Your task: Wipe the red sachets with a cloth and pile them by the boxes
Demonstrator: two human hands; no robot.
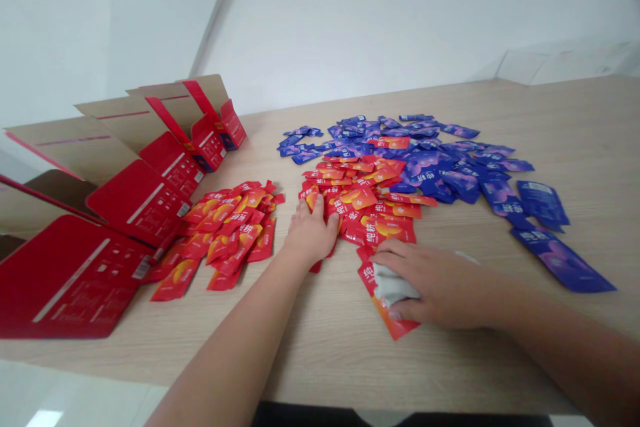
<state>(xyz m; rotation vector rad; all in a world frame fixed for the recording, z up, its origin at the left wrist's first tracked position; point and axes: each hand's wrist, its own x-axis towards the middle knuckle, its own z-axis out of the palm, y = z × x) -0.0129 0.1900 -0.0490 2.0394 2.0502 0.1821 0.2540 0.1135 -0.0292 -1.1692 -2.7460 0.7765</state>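
Observation:
My left hand (pixel 311 233) rests on the left edge of the middle pile of red-orange sachets (pixel 357 203), its fingers spread over a sachet. Bunched in my right hand (pixel 425 280) is a pale grey cloth (pixel 393 285), pressed over a red sachet (pixel 403 329) at the near end of that pile. Another heap of red sachets (pixel 235 223) lies to the left of my left hand. Behind and to the right of the middle pile spread many blue-purple sachets (pixel 430 167), with one red sachet (pixel 393 143) lying among them.
Several open red cardboard boxes (pixel 145 200) stand in a row along the left side of the wooden table (pixel 330 360), flaps raised. A white wall rises behind the table. A white object (pixel 555 67) is at the back right. Single blue sachets (pixel 560 259) lie far right.

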